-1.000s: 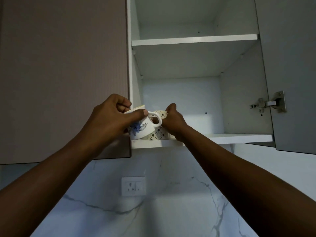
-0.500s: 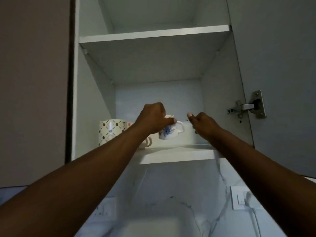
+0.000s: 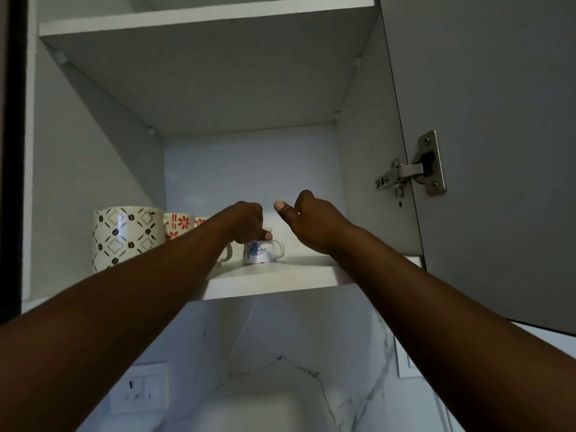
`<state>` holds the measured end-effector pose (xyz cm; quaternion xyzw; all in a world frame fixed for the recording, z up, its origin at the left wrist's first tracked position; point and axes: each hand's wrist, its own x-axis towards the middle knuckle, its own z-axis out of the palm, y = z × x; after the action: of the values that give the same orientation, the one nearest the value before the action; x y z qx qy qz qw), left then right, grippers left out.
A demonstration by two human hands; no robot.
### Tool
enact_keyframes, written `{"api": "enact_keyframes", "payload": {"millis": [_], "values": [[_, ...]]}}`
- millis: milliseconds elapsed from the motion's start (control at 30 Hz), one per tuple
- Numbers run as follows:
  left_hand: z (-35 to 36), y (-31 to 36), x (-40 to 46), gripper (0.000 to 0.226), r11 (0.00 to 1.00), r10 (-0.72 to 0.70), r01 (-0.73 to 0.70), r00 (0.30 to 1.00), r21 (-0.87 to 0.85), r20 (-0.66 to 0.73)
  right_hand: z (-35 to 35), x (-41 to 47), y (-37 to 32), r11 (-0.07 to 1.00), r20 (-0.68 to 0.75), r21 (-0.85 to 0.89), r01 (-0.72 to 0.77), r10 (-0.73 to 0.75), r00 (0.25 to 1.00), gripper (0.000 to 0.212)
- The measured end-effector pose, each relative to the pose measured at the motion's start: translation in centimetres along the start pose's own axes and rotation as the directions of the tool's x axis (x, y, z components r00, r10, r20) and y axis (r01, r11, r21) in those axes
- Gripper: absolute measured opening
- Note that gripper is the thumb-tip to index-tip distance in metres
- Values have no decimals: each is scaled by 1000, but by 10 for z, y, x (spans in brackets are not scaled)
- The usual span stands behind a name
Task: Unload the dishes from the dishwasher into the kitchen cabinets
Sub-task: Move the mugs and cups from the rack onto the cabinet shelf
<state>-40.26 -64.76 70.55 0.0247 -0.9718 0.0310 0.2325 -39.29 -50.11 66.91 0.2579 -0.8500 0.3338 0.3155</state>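
Since the earlier frame the blue-flowered cup [image 3: 261, 251] has been lowered onto the cabinet shelf [image 3: 280, 277], rim apparently down, beside the other mugs [image 3: 179, 226]. It is gripped by the left hand [image 3: 247, 221]; the right hand [image 3: 307, 221] is held loose and empty. The neighbouring handle could be knocked on withdrawal.

Dim, cool-toned picture. Both forearms read as near-black silhouettes from 6 to 8 and 4 o'clock. Soft daylight-like glow on the wall [image 3: 258, 397] at 6 o'clock. Glare streak on the patterned mug [image 3: 127, 236] at 9 o'clock. Wide-angle bending of cabinet edges toward the borders; slight overall softness
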Motion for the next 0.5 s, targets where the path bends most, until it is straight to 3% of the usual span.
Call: {"api": "enact_keyframes", "payload": {"millis": [300, 500], "values": [[-2, -12, 14, 36, 959, 124, -145, 987, 244, 101, -5, -10, -3, 999, 53, 13, 44, -45, 998, 59], [9, 1, 23, 31, 912, 116, -172, 979, 373, 167, -6, -12, -3, 996, 66, 21, 84, -85, 994, 54]]}}
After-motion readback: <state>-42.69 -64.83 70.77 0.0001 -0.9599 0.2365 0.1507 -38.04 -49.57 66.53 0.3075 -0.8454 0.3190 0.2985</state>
